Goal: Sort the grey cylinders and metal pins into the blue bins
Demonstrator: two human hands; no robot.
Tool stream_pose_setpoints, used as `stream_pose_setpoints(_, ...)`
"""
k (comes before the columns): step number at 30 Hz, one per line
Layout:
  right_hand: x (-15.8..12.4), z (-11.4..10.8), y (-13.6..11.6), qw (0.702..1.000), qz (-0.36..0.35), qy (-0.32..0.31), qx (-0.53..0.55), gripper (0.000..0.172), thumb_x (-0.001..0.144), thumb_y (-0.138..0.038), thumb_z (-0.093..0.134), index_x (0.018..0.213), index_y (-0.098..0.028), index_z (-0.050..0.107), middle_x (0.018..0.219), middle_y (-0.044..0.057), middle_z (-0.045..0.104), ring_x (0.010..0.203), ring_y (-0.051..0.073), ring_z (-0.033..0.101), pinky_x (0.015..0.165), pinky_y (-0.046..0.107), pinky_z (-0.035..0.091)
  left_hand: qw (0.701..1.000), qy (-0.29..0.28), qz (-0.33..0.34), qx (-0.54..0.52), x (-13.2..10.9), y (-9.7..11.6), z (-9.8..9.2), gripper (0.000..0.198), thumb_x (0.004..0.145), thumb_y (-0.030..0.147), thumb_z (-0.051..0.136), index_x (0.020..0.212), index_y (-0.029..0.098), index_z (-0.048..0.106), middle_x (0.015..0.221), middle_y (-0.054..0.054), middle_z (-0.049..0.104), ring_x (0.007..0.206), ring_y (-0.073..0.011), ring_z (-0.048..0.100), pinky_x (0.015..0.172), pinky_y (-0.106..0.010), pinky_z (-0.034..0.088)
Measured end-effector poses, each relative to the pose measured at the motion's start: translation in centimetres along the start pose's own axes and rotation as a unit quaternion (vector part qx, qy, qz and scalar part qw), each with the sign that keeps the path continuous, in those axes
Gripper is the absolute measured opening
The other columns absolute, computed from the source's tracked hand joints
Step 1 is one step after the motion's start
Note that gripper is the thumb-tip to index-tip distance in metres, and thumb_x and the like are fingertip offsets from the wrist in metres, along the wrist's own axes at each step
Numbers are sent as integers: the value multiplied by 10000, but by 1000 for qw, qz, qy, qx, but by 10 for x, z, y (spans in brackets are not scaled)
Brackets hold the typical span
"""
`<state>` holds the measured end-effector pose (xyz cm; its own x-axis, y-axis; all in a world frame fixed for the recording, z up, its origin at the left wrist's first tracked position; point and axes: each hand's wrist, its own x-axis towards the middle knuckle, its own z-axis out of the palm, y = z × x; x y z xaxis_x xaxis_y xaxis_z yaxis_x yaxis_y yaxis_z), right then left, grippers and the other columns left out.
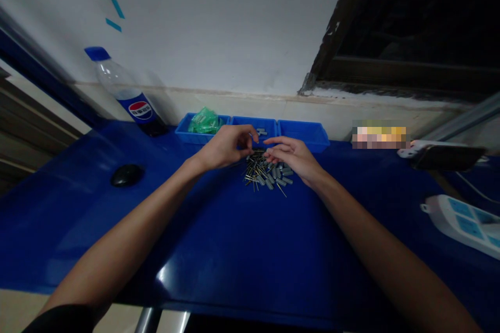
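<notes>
My left hand (228,146) hovers over the near side of the blue bins, its fingers curled and thumb and fingertips drawn together. Facing it from the right is my right hand (294,158), index finger stretched forward and the thumb close to the other fingertips. Anything pinched in either hand is too small to make out. Below and between them lies a pile of small grey cylindrical pieces (270,182) mixed with thin metal pins (255,169). More grey pieces (261,131) are in the middle blue bin (242,122); the left hand partly hides that bin.
The left bin (187,136) holds a green plastic bag (205,120); the right bin (302,134) adjoins the middle one. A cola bottle (136,106) and black mouse (127,175) stand left on the blue table (234,255). At right are a phone (447,157) and white power strip (464,221).
</notes>
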<state>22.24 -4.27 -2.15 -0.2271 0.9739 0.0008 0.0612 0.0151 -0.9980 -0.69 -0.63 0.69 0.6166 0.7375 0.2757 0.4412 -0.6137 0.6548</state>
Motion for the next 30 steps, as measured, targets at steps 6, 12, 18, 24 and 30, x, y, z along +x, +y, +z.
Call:
stream_pose_setpoints(6,-2,2,3,999,21,-8,49,269,746,-338,856,982,-231,786,878,65,815,802,230,758,790,411,594,998,48,17,-41,1,6,7,161,808,210,703,952,140,681,760,-12,686,686,-124,651,690,-247,537)
stream_pose_setpoints(12,-3,4,0,998,17,18,60,222,701,-359,877,874,-243,798,859,68,811,806,239,756,848,446,605,1000,10,-6,8,1,10,3,199,835,238,715,1002,139,668,858,-45,724,760,-150,684,726,-264,543)
stream_pose_setpoints(18,3,-4,-4,990,-45,135,12,174,725,-312,849,869,-230,796,808,66,792,820,259,760,881,490,600,962,-110,-92,233,-8,4,-3,322,821,189,744,1132,163,663,987,-80,752,850,-208,703,727,-284,505)
stream_pose_setpoints(24,6,-17,1,972,-65,224,26,326,695,-251,825,1018,-243,784,1077,83,812,1087,314,753,992,520,591,931,-178,-161,275,-11,3,5,385,783,21,626,1120,195,691,935,-65,752,770,-191,689,655,-261,473)
stream_pose_setpoints(30,6,-16,0,980,-38,191,33,233,729,-249,804,956,-231,759,1044,95,811,1010,293,767,943,485,610,944,-171,-156,237,-8,2,-2,449,729,21,627,1145,171,705,914,-59,773,767,-190,703,653,-258,487)
